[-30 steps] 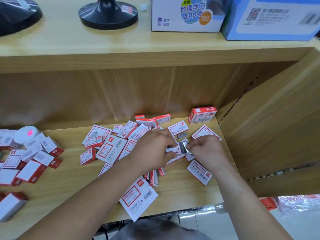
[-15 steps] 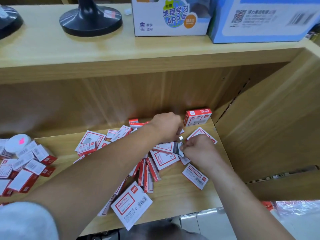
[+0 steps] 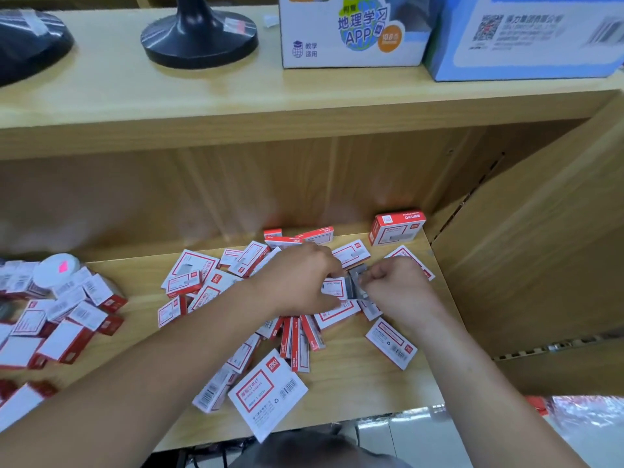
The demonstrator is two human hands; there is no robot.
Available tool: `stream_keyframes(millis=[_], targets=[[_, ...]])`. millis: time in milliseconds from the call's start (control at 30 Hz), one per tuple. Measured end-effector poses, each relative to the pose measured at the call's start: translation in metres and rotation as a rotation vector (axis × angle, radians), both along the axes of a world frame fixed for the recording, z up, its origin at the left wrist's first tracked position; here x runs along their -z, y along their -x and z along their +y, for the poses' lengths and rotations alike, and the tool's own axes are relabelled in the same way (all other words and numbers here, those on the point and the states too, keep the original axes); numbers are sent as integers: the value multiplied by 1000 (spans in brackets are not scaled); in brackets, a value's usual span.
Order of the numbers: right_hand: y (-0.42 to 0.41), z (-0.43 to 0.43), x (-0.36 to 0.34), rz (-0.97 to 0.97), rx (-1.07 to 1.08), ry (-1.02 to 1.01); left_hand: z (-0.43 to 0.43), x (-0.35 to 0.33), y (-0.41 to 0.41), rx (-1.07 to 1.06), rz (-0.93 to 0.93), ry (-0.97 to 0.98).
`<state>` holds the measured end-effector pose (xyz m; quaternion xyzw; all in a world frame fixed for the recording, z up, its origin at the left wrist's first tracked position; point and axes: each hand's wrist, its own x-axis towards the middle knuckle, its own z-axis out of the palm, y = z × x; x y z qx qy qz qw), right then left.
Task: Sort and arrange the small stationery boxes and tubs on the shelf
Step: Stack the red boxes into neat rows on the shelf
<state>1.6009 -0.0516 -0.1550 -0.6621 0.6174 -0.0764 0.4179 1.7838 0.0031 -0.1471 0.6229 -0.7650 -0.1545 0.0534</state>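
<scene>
My left hand (image 3: 304, 282) and right hand (image 3: 398, 288) meet just right of the middle of the frame, over the scattered red-and-white boxes (image 3: 189, 282) on the lower shelf (image 3: 354, 376). My left fingers are curled round one small box (image 3: 334, 288), thumb underneath; its printed face is up and its long axis runs roughly left to right across the frame, the right end towards my other hand. My right fingers are bunched and pinch a grey piece (image 3: 356, 282) at that end of the box. The grey piece stands nearly top to bottom in the frame, tilted a little. I cannot tell whether it is inside the box or only against it.

Below my hands a few boxes (image 3: 297, 339) lie on their narrow sides, long axes running up and down the frame. A larger flat box (image 3: 268, 400) lies at the front edge of the shelf, long axis from lower left to upper right, one corner hanging over the edge. One box (image 3: 396, 228) sits at the back right corner, near the side wall.

At the left of the frame is a second heap of boxes (image 3: 67, 315) with a white tub (image 3: 57, 270) at its back. On the upper shelf stand a black round base (image 3: 199, 42), a white carton (image 3: 351, 32) and a blue carton (image 3: 523, 35).
</scene>
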Motion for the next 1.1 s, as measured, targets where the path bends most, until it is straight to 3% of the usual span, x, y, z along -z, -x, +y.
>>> stream_keyframes(millis=[467, 767, 1100], targets=[[0, 18, 3, -81, 67, 16, 23, 15, 10, -117, 109, 104], [2, 24, 8, -84, -63, 81, 35, 23, 4, -154, 146, 87], [-3, 29, 16, -275, 2, 75, 40, 23, 3, -201, 139, 90]])
